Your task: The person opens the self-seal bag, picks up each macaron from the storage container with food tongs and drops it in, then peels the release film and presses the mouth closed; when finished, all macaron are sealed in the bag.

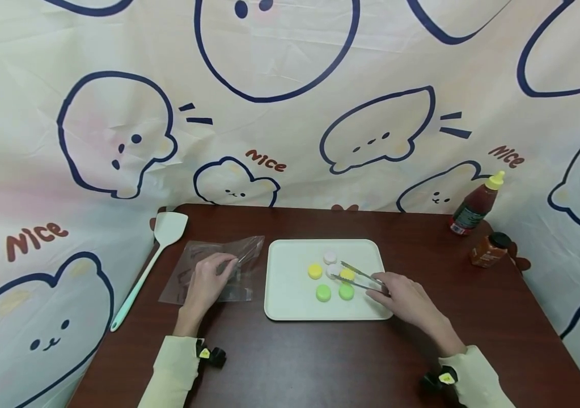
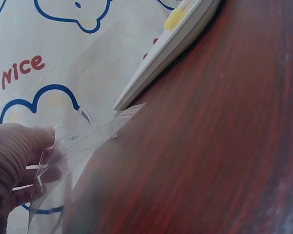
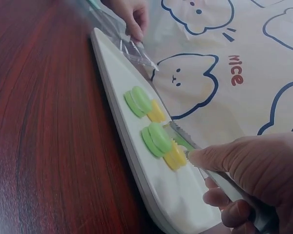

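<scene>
My left hand (image 1: 208, 283) pinches the edge of a clear plastic bag (image 1: 180, 280), which lies left of the white tray (image 1: 284, 283). In the left wrist view, the thumb and fingers hold the bag's film (image 2: 73, 146). My right hand (image 1: 402, 297) grips metal tongs (image 1: 362, 273) over the tray's right part. Their spread tips reach near a pale macaron (image 1: 333, 271) and a yellow macaron (image 1: 347, 275); whether they touch either cannot be told. Another pale macaron (image 1: 330, 258), a yellow one (image 1: 315, 271) and two green macarons (image 1: 323, 293) lie close by.
A white spatula (image 1: 169, 228) with a pale green handle lies along the table's left edge. At the right back stand a red sauce bottle (image 1: 475, 207) with a yellow cap and a small dark-lidded jar (image 1: 489, 251). A patterned cloth hangs behind the brown table (image 1: 295, 362).
</scene>
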`<state>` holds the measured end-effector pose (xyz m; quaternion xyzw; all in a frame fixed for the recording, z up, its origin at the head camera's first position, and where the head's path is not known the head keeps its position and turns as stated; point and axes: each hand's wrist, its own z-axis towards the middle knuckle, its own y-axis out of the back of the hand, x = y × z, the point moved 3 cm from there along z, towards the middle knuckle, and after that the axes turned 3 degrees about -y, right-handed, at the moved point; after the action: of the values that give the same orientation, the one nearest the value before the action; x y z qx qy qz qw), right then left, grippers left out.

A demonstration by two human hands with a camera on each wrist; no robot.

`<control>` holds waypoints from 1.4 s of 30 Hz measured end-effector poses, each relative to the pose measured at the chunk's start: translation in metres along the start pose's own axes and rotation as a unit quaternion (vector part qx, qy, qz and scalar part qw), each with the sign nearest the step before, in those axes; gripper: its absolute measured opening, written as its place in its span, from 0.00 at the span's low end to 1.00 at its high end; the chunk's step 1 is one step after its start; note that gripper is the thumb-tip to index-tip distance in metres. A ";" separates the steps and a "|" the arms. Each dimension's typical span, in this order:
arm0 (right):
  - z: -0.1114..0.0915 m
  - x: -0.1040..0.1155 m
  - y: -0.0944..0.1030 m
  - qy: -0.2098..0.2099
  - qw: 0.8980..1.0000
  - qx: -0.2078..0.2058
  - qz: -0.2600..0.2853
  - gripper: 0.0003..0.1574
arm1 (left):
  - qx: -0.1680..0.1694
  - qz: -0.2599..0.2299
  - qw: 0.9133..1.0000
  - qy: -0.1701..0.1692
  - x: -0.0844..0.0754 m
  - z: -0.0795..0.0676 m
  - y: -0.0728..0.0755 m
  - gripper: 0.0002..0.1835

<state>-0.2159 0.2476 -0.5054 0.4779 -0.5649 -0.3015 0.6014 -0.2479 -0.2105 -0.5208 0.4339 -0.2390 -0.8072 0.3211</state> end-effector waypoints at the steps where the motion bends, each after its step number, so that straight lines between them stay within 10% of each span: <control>1: 0.000 -0.001 0.001 0.001 1.000 0.001 -0.001 0.27 | -0.001 0.001 1.000 0.000 0.000 0.000 0.000 0.06; 42: -0.011 -0.028 0.009 0.032 0.999 -0.004 0.028 0.22 | 0.007 0.003 1.000 0.002 0.002 0.000 0.002 0.07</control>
<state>-0.2113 0.2783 -0.5071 0.4691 -0.5573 -0.2706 0.6294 -0.2487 -0.2135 -0.5206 0.4368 -0.2455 -0.8036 0.3213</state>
